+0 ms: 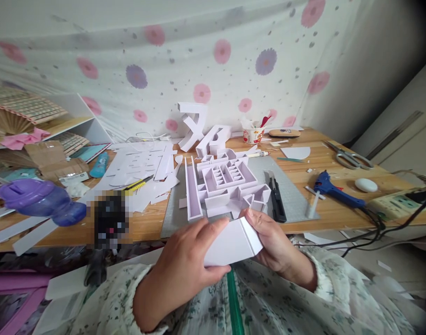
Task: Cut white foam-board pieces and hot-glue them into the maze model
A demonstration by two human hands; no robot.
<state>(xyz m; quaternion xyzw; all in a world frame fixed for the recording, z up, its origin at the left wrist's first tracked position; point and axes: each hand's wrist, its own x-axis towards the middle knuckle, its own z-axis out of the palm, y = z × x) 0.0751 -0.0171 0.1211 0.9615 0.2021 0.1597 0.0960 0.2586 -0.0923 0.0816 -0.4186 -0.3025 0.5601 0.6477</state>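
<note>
Close to my body, above my lap, I hold a white foam-board piece (226, 243) with a crease or joint near its right end. My left hand (188, 253) grips its left part, thumb below and fingers along the top. The right end is pinched by my right hand (270, 242). Just beyond, a white foam-board structure with many walled compartments (230, 181) rests on a grey cutting mat (296, 200). A black utility knife (277, 197) lies on the mat at the structure's right.
A blue glue gun (338, 190), scissors (350, 156) and a power strip (397, 204) with cables are at right. White built-up characters (192, 125) stand behind, near a paper tub (253, 134). At left lie cut sheets (136, 160), a yellow cutter (138, 185) and a purple bottle (41, 200).
</note>
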